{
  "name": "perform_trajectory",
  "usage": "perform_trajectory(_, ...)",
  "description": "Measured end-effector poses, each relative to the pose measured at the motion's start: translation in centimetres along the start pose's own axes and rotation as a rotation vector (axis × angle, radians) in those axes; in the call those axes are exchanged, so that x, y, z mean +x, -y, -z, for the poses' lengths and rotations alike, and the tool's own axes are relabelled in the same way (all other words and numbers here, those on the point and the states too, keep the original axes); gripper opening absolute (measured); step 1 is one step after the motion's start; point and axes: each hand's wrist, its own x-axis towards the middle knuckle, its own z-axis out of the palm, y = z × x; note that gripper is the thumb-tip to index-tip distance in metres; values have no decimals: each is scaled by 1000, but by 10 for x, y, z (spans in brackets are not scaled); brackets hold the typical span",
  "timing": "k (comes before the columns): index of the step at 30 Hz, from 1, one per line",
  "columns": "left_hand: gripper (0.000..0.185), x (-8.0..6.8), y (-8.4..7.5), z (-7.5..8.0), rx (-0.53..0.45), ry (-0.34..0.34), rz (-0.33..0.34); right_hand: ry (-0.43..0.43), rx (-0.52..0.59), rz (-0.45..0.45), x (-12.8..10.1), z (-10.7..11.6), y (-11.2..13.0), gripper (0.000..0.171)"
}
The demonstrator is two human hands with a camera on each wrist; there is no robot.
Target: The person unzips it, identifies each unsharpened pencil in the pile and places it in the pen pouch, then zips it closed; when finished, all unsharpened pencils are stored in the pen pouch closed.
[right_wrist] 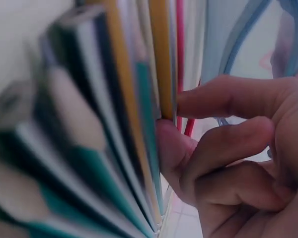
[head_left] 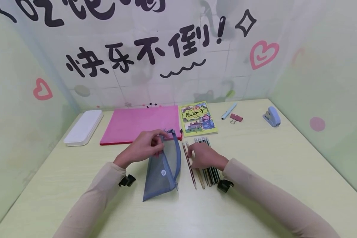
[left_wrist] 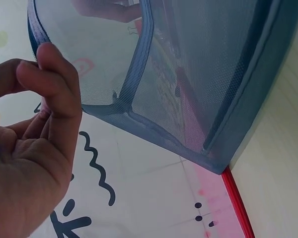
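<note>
My left hand (head_left: 147, 144) pinches the edge of a blue-grey mesh zipper pouch (head_left: 156, 177) and holds it up so its mouth gapes. In the left wrist view, curled fingers (left_wrist: 52, 89) grip the pouch's zipper band (left_wrist: 139, 54). Right of the pouch, my right hand (head_left: 206, 155) is over a row of pencils (head_left: 211, 177) lying side by side. The right wrist view shows its thumb and a finger pinching a yellow pencil (right_wrist: 161, 59). Beside that hand, nearest the pouch, lies a dark red pencil (head_left: 191, 170).
Behind the pouch lies a pink folder (head_left: 142, 120), with a yellow comic-style book (head_left: 198, 119) beside it. A white case (head_left: 84, 127) stands at the left. Toward the right are a light blue pen (head_left: 229, 111), a red binder clip (head_left: 236, 117) and a blue stapler (head_left: 272, 116).
</note>
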Motion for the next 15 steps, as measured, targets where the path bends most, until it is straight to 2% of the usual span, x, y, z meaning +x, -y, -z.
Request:
perform_trajectory(4, 36, 0, 0, -2, -6, -4, 9, 2, 156, -13, -1, 6, -4, 30)
perform_trajectory(7, 36, -1, 1, -2, -8, -11, 19, -26, 296, 10, -1, 12, -4, 35)
perform_trajectory(10, 34, -1, 1, -3, -12, -20, 29, -89, 424, 35, 2, 16, 1, 38)
perform_trajectory(15, 33, 0, 4, -5, -40, -35, 29, -245, 558, 84, 8, 11, 15, 41)
